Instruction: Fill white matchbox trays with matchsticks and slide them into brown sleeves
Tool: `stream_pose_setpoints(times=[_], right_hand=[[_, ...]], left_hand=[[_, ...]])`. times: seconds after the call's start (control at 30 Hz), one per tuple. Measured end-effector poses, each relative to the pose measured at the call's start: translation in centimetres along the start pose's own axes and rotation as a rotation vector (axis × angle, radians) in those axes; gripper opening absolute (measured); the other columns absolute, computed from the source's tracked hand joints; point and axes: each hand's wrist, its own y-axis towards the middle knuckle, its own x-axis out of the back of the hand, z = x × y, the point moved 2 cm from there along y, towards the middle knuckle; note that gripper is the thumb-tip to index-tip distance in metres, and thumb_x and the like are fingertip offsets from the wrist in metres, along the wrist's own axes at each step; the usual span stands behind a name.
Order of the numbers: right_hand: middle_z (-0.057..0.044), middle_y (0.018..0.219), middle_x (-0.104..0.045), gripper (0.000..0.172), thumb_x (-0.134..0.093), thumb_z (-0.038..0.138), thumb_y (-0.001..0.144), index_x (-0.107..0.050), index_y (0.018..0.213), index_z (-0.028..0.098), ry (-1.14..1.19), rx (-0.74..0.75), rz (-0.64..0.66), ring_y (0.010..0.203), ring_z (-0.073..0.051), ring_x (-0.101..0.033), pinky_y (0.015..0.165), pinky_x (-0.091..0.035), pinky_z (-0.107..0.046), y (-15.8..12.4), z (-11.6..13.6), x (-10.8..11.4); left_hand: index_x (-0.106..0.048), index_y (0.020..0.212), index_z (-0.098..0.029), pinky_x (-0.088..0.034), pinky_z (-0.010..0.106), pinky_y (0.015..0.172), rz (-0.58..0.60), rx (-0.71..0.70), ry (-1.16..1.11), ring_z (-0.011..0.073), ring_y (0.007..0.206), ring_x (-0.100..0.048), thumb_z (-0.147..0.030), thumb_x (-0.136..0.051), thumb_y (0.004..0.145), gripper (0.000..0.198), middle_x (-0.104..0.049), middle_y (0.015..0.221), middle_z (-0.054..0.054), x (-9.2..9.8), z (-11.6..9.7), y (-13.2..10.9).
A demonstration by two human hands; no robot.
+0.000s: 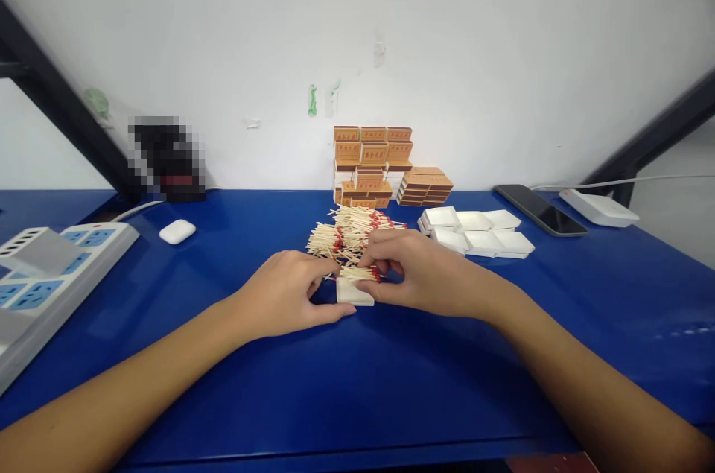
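Observation:
In front of the match heap sits a small white matchbox tray point(351, 294). My left hand point(290, 290) curves around the tray's left side, its thumb along the front edge and its index fingertip near the back corner. A bunch of red-tipped matches point(360, 274) lies over the back part of the tray. From the right, my right hand point(416, 272) closes on that bunch, thumb low and fingers above. Just behind both hands is a loose heap of matches point(351, 231), red heads pointing mostly right. Some fingertips of each hand are hidden.
Stacked matchboxes point(373, 153) stand against the wall, beside a lower matchbox pile point(425, 186). White trays point(474, 231) lie to the right, near a phone point(541, 209) and a white device point(599, 207). Leftward are an earbud case point(177, 232) and a power strip point(106, 253).

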Motion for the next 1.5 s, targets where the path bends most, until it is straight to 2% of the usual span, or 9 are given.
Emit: stream_pose_setpoints(times=[0.17, 0.37, 0.5, 0.67, 0.9, 1.1, 1.23, 1.43, 1.5], right_hand=[[-0.001, 0.087, -0.063, 0.013, -0.073, 0.029, 0.093, -0.068, 0.086, 0.019, -0.008, -0.017, 0.063, 0.077, -0.015, -0.055, 0.069, -0.038, -0.029, -0.1, 0.1, -0.9], [-0.001, 0.087, -0.064, 0.012, -0.075, 0.032, 0.092, -0.072, 0.093, 0.02, 0.0, -0.028, 0.025, 0.077, -0.015, -0.055, 0.068, -0.038, -0.029, -0.4, -0.1, -0.6], [-0.001, 0.086, -0.063, 0.004, -0.069, 0.022, 0.093, -0.072, 0.092, 0.02, 0.006, -0.03, 0.037, 0.075, -0.014, -0.054, 0.067, -0.037, -0.029, -0.3, 0.0, -0.7], [-0.001, 0.083, -0.062, 0.01, -0.065, 0.017, 0.094, -0.07, 0.086, 0.02, 0.016, 0.004, 0.02, 0.077, -0.015, -0.054, 0.069, -0.038, -0.029, -0.3, 0.0, -0.9], [0.0, 0.082, -0.062, 0.007, -0.067, 0.019, 0.094, -0.07, 0.088, 0.021, 0.04, 0.007, 0.036, 0.074, -0.014, -0.054, 0.067, -0.038, -0.028, -0.5, -0.2, -1.1], [0.0, 0.083, -0.063, 0.011, -0.066, 0.016, 0.092, -0.065, 0.082, 0.019, -0.016, -0.017, 0.009, 0.075, -0.014, -0.054, 0.067, -0.037, -0.028, -0.4, -0.2, -1.2], [-0.001, 0.085, -0.063, 0.007, -0.065, 0.016, 0.093, -0.067, 0.088, 0.02, 0.018, -0.005, 0.026, 0.077, -0.015, -0.055, 0.068, -0.039, -0.029, -0.5, 0.0, -1.5], [0.0, 0.083, -0.062, 0.011, -0.063, 0.014, 0.093, -0.064, 0.084, 0.02, -0.005, 0.007, -0.002, 0.075, -0.014, -0.054, 0.067, -0.039, -0.029, -0.6, 0.0, -1.4], [0.0, 0.084, -0.062, 0.011, -0.063, 0.013, 0.093, -0.064, 0.084, 0.02, -0.013, 0.013, -0.021, 0.075, -0.014, -0.055, 0.067, -0.039, -0.029, -0.5, 0.0, -1.4]], left_hand=[[-0.069, 0.083, -0.018, -0.03, 0.026, 0.054, -0.006, -0.025, -0.011, 0.0115, 0.053, -0.051, -0.051, -0.074, 0.088, 0.034, -0.057, 0.058, -0.005, 0.0, 0.0, 0.0], [-0.074, 0.09, -0.018, -0.031, 0.026, 0.053, -0.005, -0.037, -0.01, 0.0119, 0.053, -0.051, -0.052, -0.074, 0.088, 0.034, -0.056, 0.059, -0.005, 0.0, 0.0, 0.0], [-0.074, 0.092, -0.018, -0.032, 0.026, 0.053, 0.0, -0.047, -0.008, 0.0117, 0.053, -0.051, -0.051, -0.075, 0.088, 0.033, -0.056, 0.058, -0.005, 0.1, 0.0, 0.0], [-0.071, 0.088, -0.018, -0.033, 0.025, 0.054, 0.006, -0.07, -0.015, 0.0112, 0.053, -0.051, -0.051, -0.074, 0.09, 0.034, -0.056, 0.059, -0.005, 0.2, 0.1, 0.0], [-0.074, 0.097, -0.019, -0.033, 0.025, 0.054, -0.01, -0.083, -0.015, 0.0111, 0.053, -0.053, -0.051, -0.073, 0.09, 0.033, -0.057, 0.059, -0.005, 0.2, 0.1, 0.0], [-0.071, 0.093, -0.018, -0.032, 0.025, 0.053, 0.001, -0.066, -0.016, 0.0113, 0.053, -0.052, -0.052, -0.075, 0.089, 0.034, -0.056, 0.059, -0.006, 0.3, -0.1, 0.0], [-0.069, 0.086, -0.018, -0.032, 0.025, 0.053, -0.005, -0.076, -0.007, 0.0108, 0.051, -0.05, -0.053, -0.074, 0.09, 0.036, -0.054, 0.059, -0.005, 0.3, -0.1, 0.0], [-0.071, 0.097, -0.019, -0.033, 0.025, 0.053, -0.012, -0.09, -0.009, 0.011, 0.052, -0.052, -0.053, -0.072, 0.091, 0.035, -0.054, 0.059, -0.006, 0.2, 0.0, 0.0], [-0.071, 0.096, -0.019, -0.033, 0.025, 0.053, -0.009, -0.09, -0.007, 0.011, 0.052, -0.051, -0.052, -0.072, 0.091, 0.034, -0.054, 0.059, -0.006, 0.2, 0.0, 0.0]])
